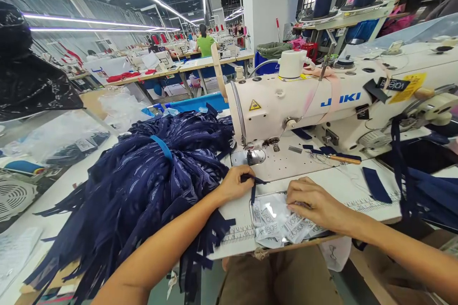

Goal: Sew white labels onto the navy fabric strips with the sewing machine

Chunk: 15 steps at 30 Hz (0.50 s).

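My left hand [237,183] is closed in a pinch on a narrow navy fabric strip [253,192], just in front of the needle area of the white sewing machine [272,105]. Below it, a shallow tray [252,217] at the table edge holds a heap of white printed labels [274,221]. Over the right part of that heap is my right hand [311,202], its fingers curled together and the tips down at the labels. What sits between those fingertips is hidden. A large navy bundle of lace-patterned fabric strips [143,176], tied with a blue band [161,147], lies left of my left hand.
A wooden-handled tool [343,158] and navy scraps [375,185] lie on the right of the machine bed. Navy fabric [429,195] hangs at far right. Black plastic [32,71] stands at left. A person in green [205,45] sits farther back.
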Available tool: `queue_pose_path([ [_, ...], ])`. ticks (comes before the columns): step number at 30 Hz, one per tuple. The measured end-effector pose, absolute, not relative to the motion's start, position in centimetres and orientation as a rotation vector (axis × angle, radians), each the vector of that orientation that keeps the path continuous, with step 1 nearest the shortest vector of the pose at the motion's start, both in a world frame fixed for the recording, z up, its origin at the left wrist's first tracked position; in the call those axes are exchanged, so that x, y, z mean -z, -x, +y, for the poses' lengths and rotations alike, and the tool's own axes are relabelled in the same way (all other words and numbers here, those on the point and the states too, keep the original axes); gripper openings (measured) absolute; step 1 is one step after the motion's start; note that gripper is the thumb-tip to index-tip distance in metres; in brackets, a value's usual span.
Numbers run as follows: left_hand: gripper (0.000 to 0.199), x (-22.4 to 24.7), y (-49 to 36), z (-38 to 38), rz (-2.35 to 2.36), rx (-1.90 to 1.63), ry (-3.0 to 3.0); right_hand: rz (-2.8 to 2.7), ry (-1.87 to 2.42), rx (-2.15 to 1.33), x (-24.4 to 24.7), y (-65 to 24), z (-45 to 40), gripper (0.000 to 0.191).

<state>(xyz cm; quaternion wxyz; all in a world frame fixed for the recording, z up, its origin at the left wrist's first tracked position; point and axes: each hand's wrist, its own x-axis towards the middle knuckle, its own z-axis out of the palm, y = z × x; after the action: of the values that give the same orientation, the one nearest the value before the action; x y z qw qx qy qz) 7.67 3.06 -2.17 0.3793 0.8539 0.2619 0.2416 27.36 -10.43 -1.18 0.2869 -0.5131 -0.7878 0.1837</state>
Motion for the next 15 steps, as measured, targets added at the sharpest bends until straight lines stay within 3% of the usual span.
queue_pose_path([
  [4, 0.016, 1.0, -6.0, 3.3, 0.549, -0.714, -2.219, -1.616, 1.384, -0.643, 0.2, -28.1, -9.4, 0.024],
  [12, 0.068, -3.6, -6.3, -2.5, 0.532, -0.593, -2.06, -1.685, 1.392, -0.794, -2.1, -26.2, -10.3, 0.029],
  [15, 0.058, -4.2, -6.7, -4.7, 0.479, -0.509, -2.01, -1.868, 1.317, -0.704, -1.6, -25.4, -11.3, 0.031],
])
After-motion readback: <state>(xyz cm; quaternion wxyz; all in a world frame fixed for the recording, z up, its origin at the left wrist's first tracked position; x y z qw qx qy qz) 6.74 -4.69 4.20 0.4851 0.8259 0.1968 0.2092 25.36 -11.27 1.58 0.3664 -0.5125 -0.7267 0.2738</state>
